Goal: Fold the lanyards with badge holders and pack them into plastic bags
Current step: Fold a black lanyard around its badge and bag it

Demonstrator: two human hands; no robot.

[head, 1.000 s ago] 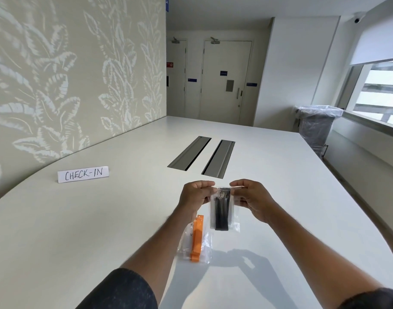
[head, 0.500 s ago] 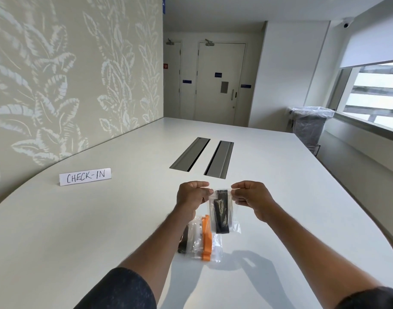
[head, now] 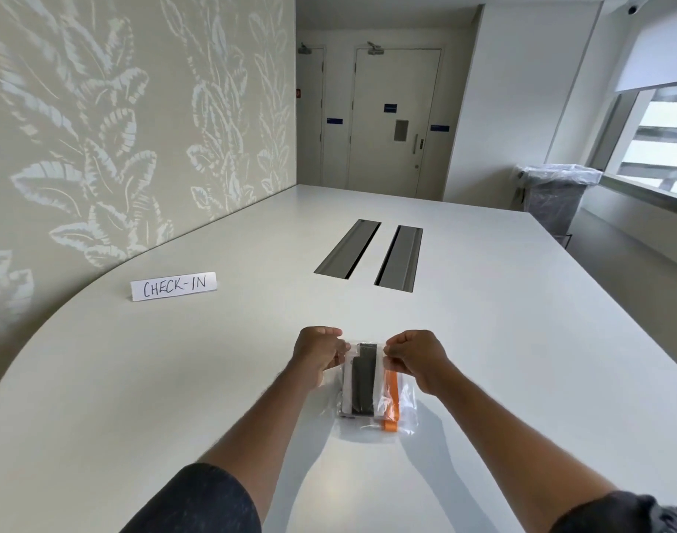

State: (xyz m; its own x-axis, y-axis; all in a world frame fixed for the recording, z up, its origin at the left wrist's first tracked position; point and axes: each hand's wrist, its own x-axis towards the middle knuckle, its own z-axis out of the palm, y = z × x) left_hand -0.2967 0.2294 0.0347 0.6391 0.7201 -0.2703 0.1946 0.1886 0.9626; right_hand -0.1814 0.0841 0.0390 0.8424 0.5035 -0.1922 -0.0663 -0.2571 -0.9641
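Note:
A clear plastic bag (head: 362,382) with a folded black lanyard inside hangs between my hands over the white table (head: 175,378). My left hand (head: 319,352) pinches its top left corner and my right hand (head: 414,355) pinches its top right corner. Under and to the right of it lies another clear bag with an orange lanyard (head: 392,405), flat on the table. A further dark packed bag edge shows below the held bag; how many bags lie there I cannot tell.
A white card reading CHECK-IN (head: 173,286) stands at the left near the patterned wall. Two grey cable slots (head: 367,253) are set in the table ahead. A lined bin (head: 556,198) stands on the floor at the far right.
Both hands have spread slightly apart along the top of the black-lanyard bag and lowered it over the bags lying on the table. The view has shifted, so the orange bag now shows to the right.

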